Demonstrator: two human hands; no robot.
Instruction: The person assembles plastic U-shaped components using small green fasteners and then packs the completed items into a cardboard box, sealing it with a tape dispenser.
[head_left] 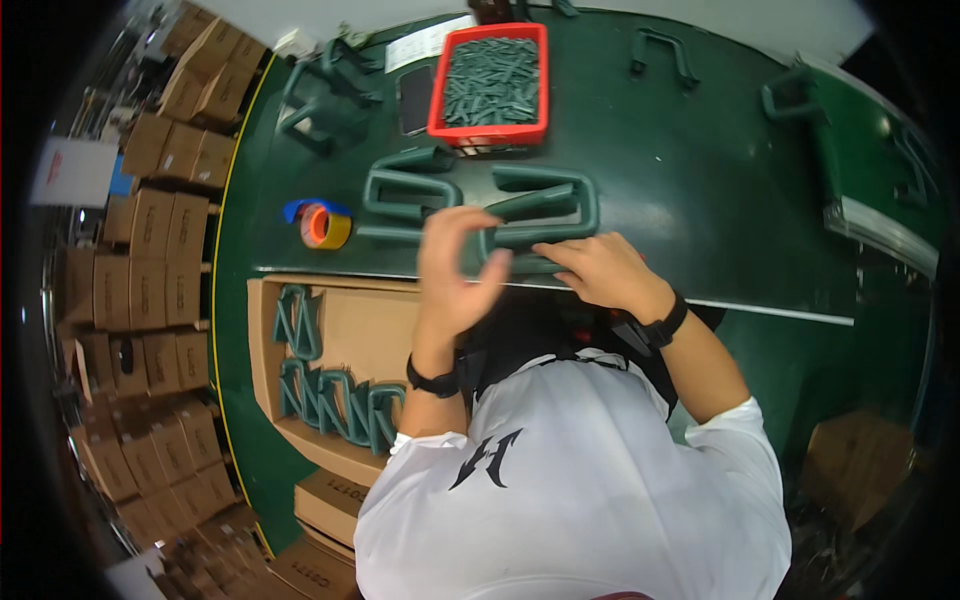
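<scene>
Several green U-shaped handles lie together on the dark green table, a group on the left (410, 190) and another on the right (545, 205). My left hand (455, 265) is at the left end of the right group, its thumb and fingers apart around that end without closing on it. My right hand (605, 272) has its index finger and thumb on either side of the nearest green handle (535, 264), by the table's front edge. Part of that handle is hidden by my fingers. In the open cardboard box (365, 312) below the table edge, more green handles (335, 400) stand in rows.
Beyond the handles stands a red bin (545, 85) full of small green pieces. A dark phone (414, 100), a paper sheet (425, 45) and orange-yellow tape (326, 226) lie leftward. Other handles (665, 52) sit at the back. Cardboard boxes (160, 230) are stacked along the left.
</scene>
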